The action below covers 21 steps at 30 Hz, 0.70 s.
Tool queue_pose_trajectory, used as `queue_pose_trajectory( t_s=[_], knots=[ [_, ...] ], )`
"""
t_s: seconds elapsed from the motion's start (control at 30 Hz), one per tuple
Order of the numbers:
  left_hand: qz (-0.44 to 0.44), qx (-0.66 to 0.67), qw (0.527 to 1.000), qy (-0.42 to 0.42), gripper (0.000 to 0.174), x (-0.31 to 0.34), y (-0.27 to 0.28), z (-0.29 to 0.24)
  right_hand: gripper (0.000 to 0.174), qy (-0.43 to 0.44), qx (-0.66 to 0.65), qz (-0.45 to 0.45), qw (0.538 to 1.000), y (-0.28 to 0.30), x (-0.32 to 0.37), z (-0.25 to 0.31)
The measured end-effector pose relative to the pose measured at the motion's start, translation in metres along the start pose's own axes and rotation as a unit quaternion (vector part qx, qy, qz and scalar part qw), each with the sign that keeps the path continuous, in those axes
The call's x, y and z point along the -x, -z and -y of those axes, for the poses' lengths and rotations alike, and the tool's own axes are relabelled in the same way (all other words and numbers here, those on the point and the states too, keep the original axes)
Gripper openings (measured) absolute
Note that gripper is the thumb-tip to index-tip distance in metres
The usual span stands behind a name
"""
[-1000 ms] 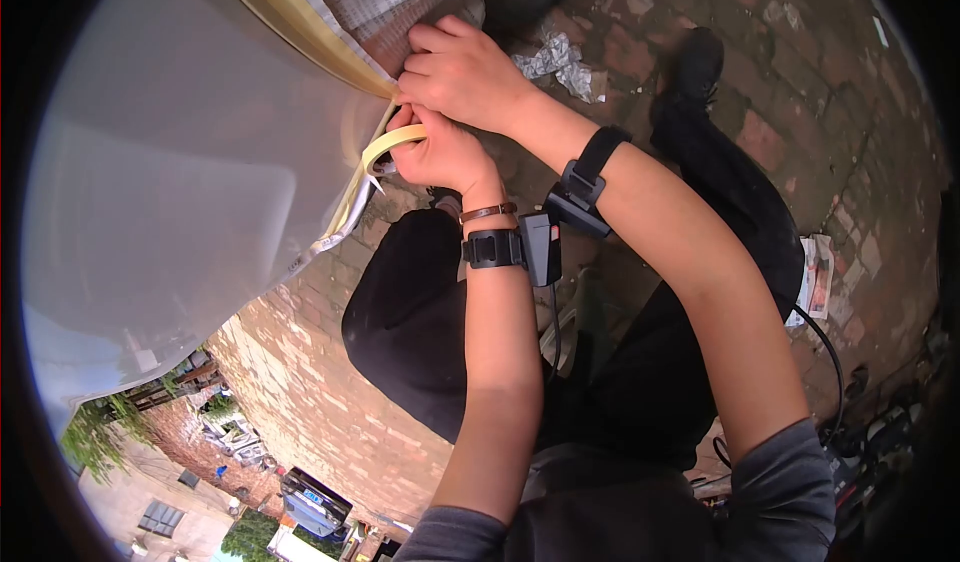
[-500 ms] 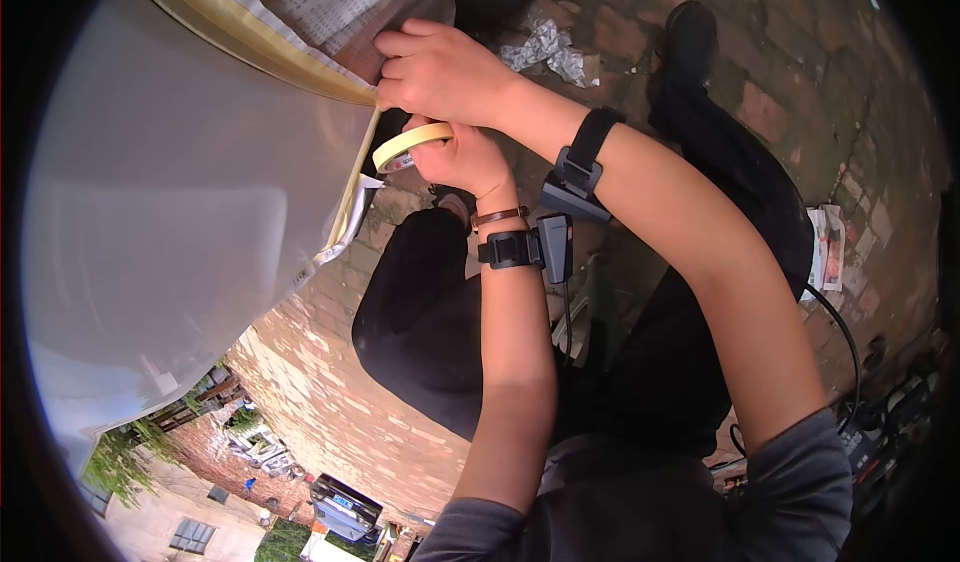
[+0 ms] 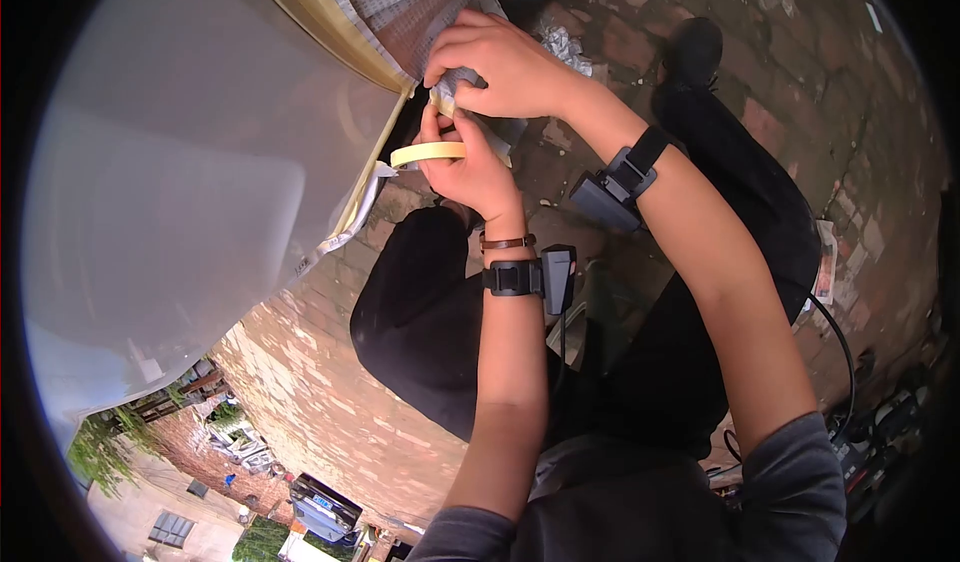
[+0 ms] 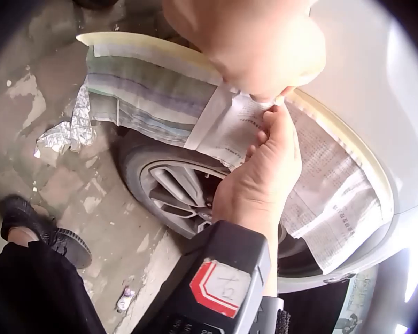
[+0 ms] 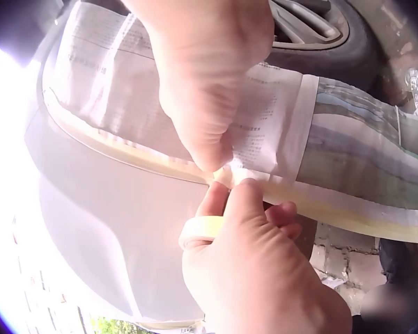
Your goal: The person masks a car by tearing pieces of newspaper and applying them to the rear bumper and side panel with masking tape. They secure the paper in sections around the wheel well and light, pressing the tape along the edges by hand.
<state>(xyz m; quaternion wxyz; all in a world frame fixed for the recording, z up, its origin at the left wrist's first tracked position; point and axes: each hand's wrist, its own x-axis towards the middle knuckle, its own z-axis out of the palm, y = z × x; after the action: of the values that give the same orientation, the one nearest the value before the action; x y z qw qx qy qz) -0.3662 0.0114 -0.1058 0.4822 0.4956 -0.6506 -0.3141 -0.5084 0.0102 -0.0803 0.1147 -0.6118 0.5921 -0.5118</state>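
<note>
In the head view, my left hand (image 3: pixel 465 172) carries a pale yellow tape roll (image 3: pixel 428 154) hooked on its fingers, its thumb and index fingertips at a taped paper edge (image 3: pixel 443 100). Just above, my right hand (image 3: pixel 492 67) pinches that edge, beside the corner of a silver-grey car panel (image 3: pixel 200 162). The right wrist view shows the roll (image 5: pixel 200 229) around fingers of the left hand (image 5: pixel 258 268), below the right hand (image 5: pixel 205 90). Newspaper (image 4: pixel 327 184) with a yellow tape border covers the area above the wheel (image 4: pixel 177 191); both hands' fingertips meet at this border.
Crumpled foil-like sheeting (image 3: pixel 566 50) lies on the brick ground (image 3: pixel 760 127) behind the hands. Printed papers (image 3: pixel 825 262) lie beside the person's leg, near a black cable (image 3: pixel 848 347). Dark equipment (image 3: pixel 885 422) stands at the lower right.
In the head view, both hands have shifted right of the panel corner. A dark gap and a taped paper edge now show there, and the right thumb has lowered away from its fingers.
</note>
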Motion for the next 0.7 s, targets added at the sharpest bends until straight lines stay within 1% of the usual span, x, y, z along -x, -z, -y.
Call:
queue_pose_trajectory(
  t_s=[0.03,0.1,0.13,0.17,0.23,0.27,0.33,0.37,0.4,0.43,0.47,0.5,0.53,0.57,0.6,0.67,0.7],
  knots=[
    [0.015,-0.046,0.998,-0.049,0.031,0.000,0.003,-0.001,0.018,0.002,0.011,0.008,1.000,0.001,0.000,0.002],
    [0.023,-0.068,0.996,-0.059,0.032,-0.001,0.007,-0.005,0.017,0.009,0.022,0.017,1.000,0.002,-0.001,0.005],
    [0.036,-0.090,0.993,-0.068,0.034,-0.001,0.009,-0.006,0.015,-0.003,0.016,0.038,0.999,0.002,-0.001,0.006],
    [0.032,-0.091,0.993,-0.069,0.034,-0.001,0.011,-0.008,0.014,-0.014,0.009,0.059,0.998,0.001,-0.002,0.007],
    [0.049,-0.102,0.993,-0.033,0.033,-0.001,0.014,-0.013,0.012,-0.015,0.018,0.065,0.998,0.004,-0.003,0.009],
    [0.046,-0.103,0.993,-0.033,0.033,-0.002,0.015,-0.014,0.011,-0.019,0.030,0.069,0.997,0.004,-0.004,0.010],
    [0.073,-0.117,0.989,-0.049,0.033,-0.003,0.019,-0.016,0.011,-0.014,0.030,0.078,0.996,0.004,-0.004,0.011],
    [0.071,-0.118,0.989,-0.048,0.033,-0.001,0.020,-0.017,0.011,-0.012,0.033,0.086,0.996,0.004,-0.004,0.011],
    [0.079,-0.019,0.995,0.057,0.036,0.001,0.022,-0.021,0.011,-0.011,0.032,0.087,0.996,0.001,-0.003,0.011],
    [0.085,0.080,0.980,0.160,0.039,0.004,0.024,-0.024,0.011,0.003,0.026,0.095,0.995,-0.003,-0.001,0.011],
    [0.085,0.080,0.980,0.159,0.039,0.006,0.028,-0.025,0.011,0.015,0.021,0.103,0.994,-0.006,0.000,0.010],
    [0.016,0.120,0.974,0.192,0.043,0.009,0.033,-0.023,0.011,0.015,0.021,0.103,0.994,-0.006,0.000,0.011],
    [-0.053,0.160,0.960,0.223,0.047,0.012,0.038,-0.020,0.012,-0.006,0.011,0.082,0.997,-0.005,0.000,0.011],
    [-0.058,0.123,0.967,0.215,0.052,0.015,0.047,-0.014,0.013,-0.026,0.001,0.062,0.998,-0.005,0.000,0.012],
    [-0.061,0.099,0.965,0.236,0.053,0.019,0.052,-0.010,0.013,-0.026,0.001,0.063,0.998,-0.003,-0.001,0.011],
    [-0.021,0.121,0.960,0.250,0.055,0.030,0.054,-0.001,0.014,-0.035,-0.004,0.046,0.998,0.000,-0.005,0.010],
    [-0.023,0.120,0.960,0.251,0.055,0.035,0.053,0.004,0.013,-0.027,-0.010,0.035,0.999,0.001,-0.006,0.010]
  ],
)
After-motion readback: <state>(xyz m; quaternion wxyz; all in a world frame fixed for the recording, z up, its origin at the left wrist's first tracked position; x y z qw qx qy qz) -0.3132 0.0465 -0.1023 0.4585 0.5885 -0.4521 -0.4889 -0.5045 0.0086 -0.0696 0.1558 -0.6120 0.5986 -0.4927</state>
